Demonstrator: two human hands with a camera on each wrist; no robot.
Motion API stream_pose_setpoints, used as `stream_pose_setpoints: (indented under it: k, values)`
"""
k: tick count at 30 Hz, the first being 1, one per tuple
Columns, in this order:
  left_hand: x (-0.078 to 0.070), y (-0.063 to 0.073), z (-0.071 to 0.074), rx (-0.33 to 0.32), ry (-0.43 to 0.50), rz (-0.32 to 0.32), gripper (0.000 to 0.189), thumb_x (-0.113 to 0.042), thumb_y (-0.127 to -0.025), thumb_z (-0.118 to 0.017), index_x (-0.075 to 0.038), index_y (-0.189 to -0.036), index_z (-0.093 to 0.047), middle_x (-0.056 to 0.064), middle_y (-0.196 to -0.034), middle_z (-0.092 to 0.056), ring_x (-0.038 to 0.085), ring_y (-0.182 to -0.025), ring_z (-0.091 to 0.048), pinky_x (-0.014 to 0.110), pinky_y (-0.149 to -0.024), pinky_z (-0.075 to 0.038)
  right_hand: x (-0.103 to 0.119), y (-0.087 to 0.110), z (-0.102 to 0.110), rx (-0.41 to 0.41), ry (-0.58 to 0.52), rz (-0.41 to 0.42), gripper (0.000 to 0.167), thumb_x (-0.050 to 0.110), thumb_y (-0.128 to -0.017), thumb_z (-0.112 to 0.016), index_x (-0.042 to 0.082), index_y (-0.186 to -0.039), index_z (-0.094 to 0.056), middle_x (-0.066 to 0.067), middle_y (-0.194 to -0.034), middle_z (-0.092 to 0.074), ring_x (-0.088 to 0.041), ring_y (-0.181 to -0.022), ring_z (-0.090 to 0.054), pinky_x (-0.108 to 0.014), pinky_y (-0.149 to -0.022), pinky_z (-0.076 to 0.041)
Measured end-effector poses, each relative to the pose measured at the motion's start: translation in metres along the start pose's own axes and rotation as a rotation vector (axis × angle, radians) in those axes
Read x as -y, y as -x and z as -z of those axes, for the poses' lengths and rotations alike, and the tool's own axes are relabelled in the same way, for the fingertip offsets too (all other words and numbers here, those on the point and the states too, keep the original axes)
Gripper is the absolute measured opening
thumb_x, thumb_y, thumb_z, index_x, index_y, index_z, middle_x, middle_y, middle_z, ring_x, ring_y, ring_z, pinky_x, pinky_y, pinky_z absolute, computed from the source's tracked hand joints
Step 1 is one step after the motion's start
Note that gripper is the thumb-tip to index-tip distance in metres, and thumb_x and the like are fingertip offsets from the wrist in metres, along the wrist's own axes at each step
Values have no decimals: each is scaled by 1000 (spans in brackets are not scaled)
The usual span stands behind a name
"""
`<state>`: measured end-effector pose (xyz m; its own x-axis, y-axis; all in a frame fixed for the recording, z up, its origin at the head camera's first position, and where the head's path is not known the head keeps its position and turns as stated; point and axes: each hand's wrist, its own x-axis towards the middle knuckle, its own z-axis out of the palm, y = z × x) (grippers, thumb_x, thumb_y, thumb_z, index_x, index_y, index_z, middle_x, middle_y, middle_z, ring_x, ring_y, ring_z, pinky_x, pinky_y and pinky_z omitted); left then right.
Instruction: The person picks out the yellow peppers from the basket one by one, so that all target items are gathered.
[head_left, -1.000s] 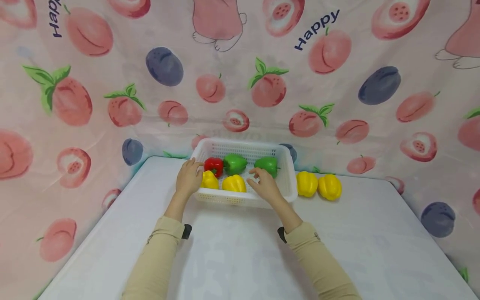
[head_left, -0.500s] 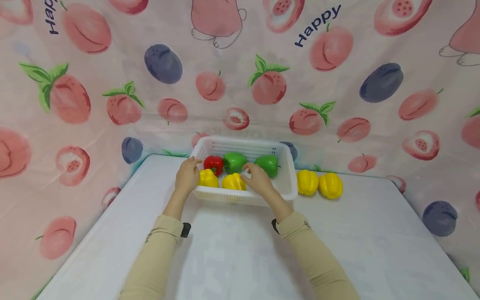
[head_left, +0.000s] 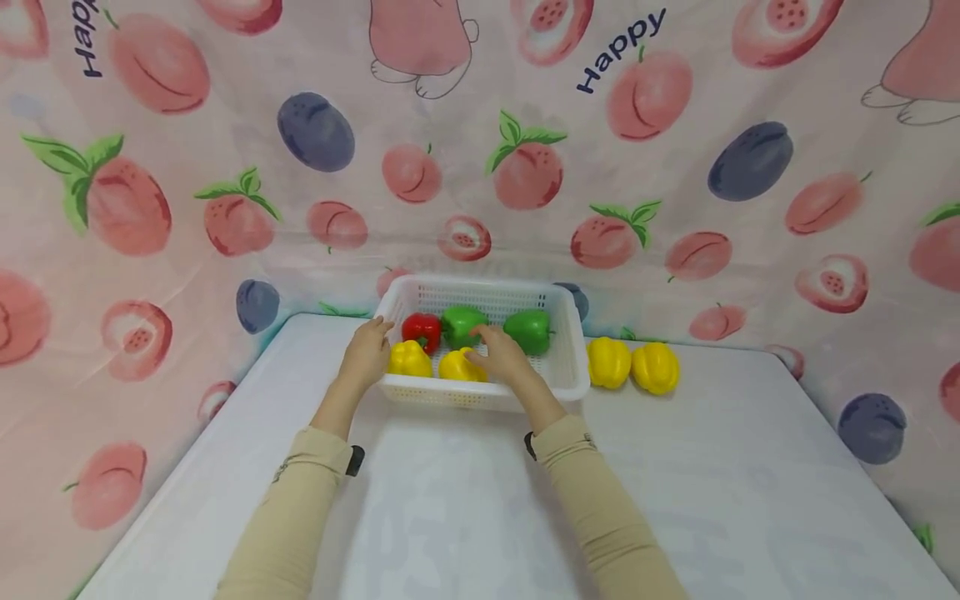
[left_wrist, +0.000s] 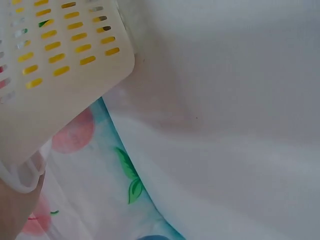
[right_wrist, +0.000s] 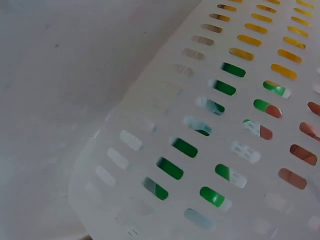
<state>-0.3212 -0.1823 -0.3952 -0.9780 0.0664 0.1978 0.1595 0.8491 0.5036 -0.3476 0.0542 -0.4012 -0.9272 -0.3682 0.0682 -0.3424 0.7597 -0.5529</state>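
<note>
A white perforated plastic basket (head_left: 558,367) holds a red bell pepper (head_left: 422,332), two green bell peppers (head_left: 529,332) and two yellow bell peppers (head_left: 410,359). My left hand (head_left: 365,354) grips the basket's left rim, fingers over the edge; in the left wrist view only a bit of that hand (left_wrist: 15,210) shows beside the rim. Over the inside of the basket hovers my right hand (head_left: 502,358), thumb and fingers spread, fingertips near the right-hand yellow bell pepper (head_left: 459,366). Through the slots in the right wrist view, green and yellow show, with parts of the hand (right_wrist: 292,178).
Two more yellow bell peppers (head_left: 656,367) lie on the white table (head_left: 450,500) just right of the basket. A pink fruit-print cloth (head_left: 480,167) hangs behind the table and along both its sides.
My right hand has moved left inside the basket, from beside the right green bell pepper towards the right-hand yellow one. My left hand stays at the left rim.
</note>
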Motion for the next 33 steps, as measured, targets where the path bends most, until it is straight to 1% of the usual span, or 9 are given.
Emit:
stream_pose_setpoints:
  k: [4,6,8,11,14,17,22,27,33]
  values:
    - [0,-2,1,52,-121,-43,46,-13,-97,-40,9,-137,-39,31,-145,-33,48,-134,-30,55,-114,-23,1,-1,0,-3,-9,-3,49,32,-90,-63,9,-131,-49,-18,-127,-54,-32,-114,-55,-44,-98,-47]
    - [-2,-4,3,70,-151,-46,49,-16,-97,-41,9,-138,-38,30,-147,-31,47,-135,-28,55,-115,-22,1,-2,1,-1,-11,-12,51,33,-89,-63,10,-132,-49,-18,-127,-54,-32,-113,-55,-44,-98,-47]
    - [-1,-5,4,89,-152,-37,51,-18,-97,-42,8,-140,-36,29,-148,-29,46,-136,-26,56,-115,-21,1,-3,2,6,-15,-21,51,33,-89,-64,11,-132,-48,-18,-126,-54,-31,-111,-55,-44,-97,-47]
    - [2,-5,4,121,-115,-14,55,-22,-97,-43,7,-142,-31,27,-152,-24,44,-140,-18,56,-115,-17,1,-3,1,25,-25,-37,51,34,-89,-64,12,-133,-48,-17,-125,-53,-31,-108,-54,-44,-96,-47]
    - [7,-3,2,136,-47,12,57,-23,-97,-43,4,-145,-27,24,-154,-19,42,-143,-12,56,-116,-14,0,-2,-1,44,-31,-34,52,35,-89,-64,12,-133,-47,-17,-126,-52,-30,-109,-54,-45,-97,-47]
    - [10,-2,0,116,22,35,57,-23,-97,-44,1,-146,-27,22,-155,-18,40,-144,-11,58,-115,-15,-1,-2,-2,58,-31,-10,56,36,-88,-64,11,-134,-46,-17,-129,-50,-31,-113,-53,-46,-98,-46]
    - [11,0,-3,71,101,53,55,-21,-96,-46,-2,-145,-31,18,-156,-19,37,-145,-12,59,-115,-15,-1,-2,-2,93,-15,35,63,39,-85,-67,15,-139,-43,-18,-143,-40,-36,-127,-45,-52,-105,-39]
    - [10,1,-1,57,131,82,54,-20,-96,-46,-3,-145,-32,16,-156,-20,37,-145,-13,58,-115,-15,-1,-4,-4,154,-15,45,70,41,-83,-68,21,-143,-39,-16,-152,-28,-36,-135,-36,-56,-109,-33]
    - [10,0,-1,90,124,146,64,-25,-96,-45,0,-149,-19,21,-157,-10,44,-142,-18,61,-113,-18,-4,-7,-7,198,-11,67,72,39,-84,-68,19,-145,-36,-16,-153,-25,-36,-136,-35,-54,-111,-31]
